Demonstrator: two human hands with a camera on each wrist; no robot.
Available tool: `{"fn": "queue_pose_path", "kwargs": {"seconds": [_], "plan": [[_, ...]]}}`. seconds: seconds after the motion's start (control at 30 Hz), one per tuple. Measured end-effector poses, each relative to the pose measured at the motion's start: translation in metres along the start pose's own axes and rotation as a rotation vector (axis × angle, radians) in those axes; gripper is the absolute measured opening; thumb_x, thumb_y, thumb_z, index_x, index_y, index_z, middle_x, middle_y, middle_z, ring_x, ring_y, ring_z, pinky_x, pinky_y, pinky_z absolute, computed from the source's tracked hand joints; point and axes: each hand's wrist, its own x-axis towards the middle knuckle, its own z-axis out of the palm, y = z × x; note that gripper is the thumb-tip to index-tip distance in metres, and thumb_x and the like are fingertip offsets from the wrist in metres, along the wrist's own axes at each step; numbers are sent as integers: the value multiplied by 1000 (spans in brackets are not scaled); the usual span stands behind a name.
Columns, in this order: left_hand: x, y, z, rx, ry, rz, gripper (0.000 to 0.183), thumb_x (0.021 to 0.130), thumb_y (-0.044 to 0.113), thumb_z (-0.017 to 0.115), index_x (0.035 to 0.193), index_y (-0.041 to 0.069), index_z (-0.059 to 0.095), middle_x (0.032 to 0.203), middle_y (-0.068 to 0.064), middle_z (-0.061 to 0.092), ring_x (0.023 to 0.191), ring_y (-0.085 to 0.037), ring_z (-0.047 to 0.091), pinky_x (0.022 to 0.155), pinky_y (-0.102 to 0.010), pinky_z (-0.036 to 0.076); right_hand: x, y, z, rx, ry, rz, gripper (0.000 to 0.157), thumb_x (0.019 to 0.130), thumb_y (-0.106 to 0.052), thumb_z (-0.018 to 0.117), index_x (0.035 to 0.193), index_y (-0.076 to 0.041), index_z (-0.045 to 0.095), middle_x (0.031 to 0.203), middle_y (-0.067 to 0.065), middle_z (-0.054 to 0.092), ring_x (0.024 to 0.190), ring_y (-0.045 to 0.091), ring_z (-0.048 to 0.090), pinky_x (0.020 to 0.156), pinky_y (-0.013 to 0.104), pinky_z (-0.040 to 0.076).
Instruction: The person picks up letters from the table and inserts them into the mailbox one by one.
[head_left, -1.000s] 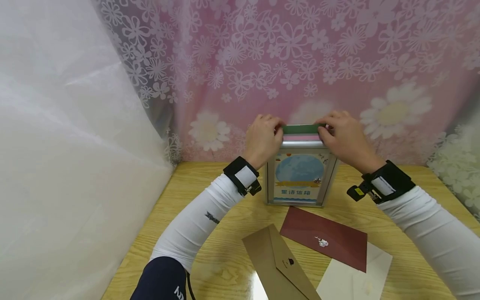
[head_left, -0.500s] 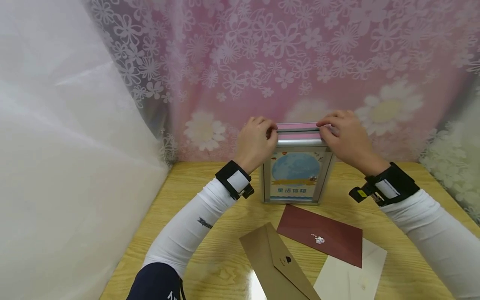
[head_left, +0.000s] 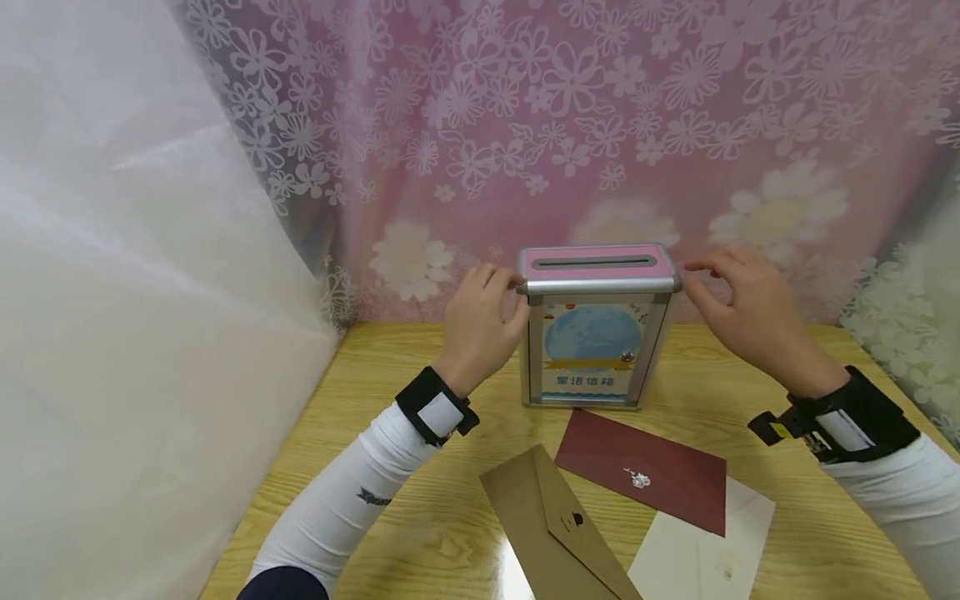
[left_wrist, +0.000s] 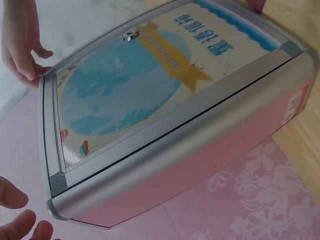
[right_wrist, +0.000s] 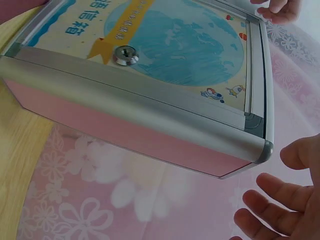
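A pink mailbox (head_left: 592, 333) with silver metal edges stands upright on the table, a slot (head_left: 592, 262) in its top. Its front panel shows a blue globe picture, and the right wrist view shows a round keyhole lock (right_wrist: 125, 55) on it. Beside the box's upper left corner is my left hand (head_left: 483, 321), fingers loosely bent and holding nothing. My right hand (head_left: 757, 308) is off the upper right corner, thumb and fingers apart, with a gap to the box in the right wrist view. No envelope shows at the slot.
In front of the box lie a dark red envelope (head_left: 645, 471), a brown kraft envelope (head_left: 551, 517) and a cream envelope (head_left: 701, 546) partly under the red one. They rest on a wooden table (head_left: 405, 500). A pink flowered curtain (head_left: 480, 125) hangs close behind the box.
A green envelope went down into the slot and out of sight. Both hands then let go and moved apart, left and right, down to the box's upper corners.
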Motion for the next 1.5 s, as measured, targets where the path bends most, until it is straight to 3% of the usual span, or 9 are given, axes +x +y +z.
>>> {"fn": "queue_pose_path", "kwargs": {"seconds": [0.1,0.27,0.47,0.67,0.9,1.13,1.5], "plan": [[-15,0,-3,11,-19,-16,13,88,18,57,97,9,62,94,-3,58,88,-15,49,63,-32,49,-10,1,-2,-10,-36,3,34,97,-24,54,122,0,60,117,24,55,105,40,43,82,63,33],[-42,1,-1,53,-120,-51,15,88,22,59,98,11,61,94,-2,60,83,-13,52,59,-31,51,-26,2,-4,-33,-98,22,41,97,-28,54,127,0,55,126,26,49,113,45,39,83,65,33],[-77,3,5,93,-297,-89,25,87,31,60,103,11,63,94,-1,59,77,-13,51,54,-30,48,-47,1,-1,-103,-190,33,55,95,-34,58,135,2,48,133,28,44,119,47,35,87,67,32],[-113,5,15,141,-531,-147,44,89,45,56,118,12,61,105,-3,56,92,-18,50,64,-36,50,-67,-1,7,-157,-233,25,62,93,-41,59,135,2,46,133,28,44,117,48,35,87,68,32],[-134,6,20,148,-684,-190,62,85,52,61,126,4,57,114,-12,56,104,-27,48,81,-44,49,-84,-4,12,-163,-288,54,69,92,-45,58,138,5,42,135,28,41,117,51,33,86,70,32],[-151,9,25,150,-818,-196,75,86,57,57,132,-2,50,120,-17,54,109,-30,47,84,-46,49,-94,-10,16,-147,-312,77,72,91,-46,59,140,4,40,137,29,38,117,53,31,85,74,31],[-167,20,31,162,-894,-162,91,76,74,55,131,2,53,122,-13,53,110,-27,46,83,-48,47,-109,-12,20,-155,-355,80,75,91,-48,58,144,0,34,140,28,35,119,52,30,73,75,34]]}}
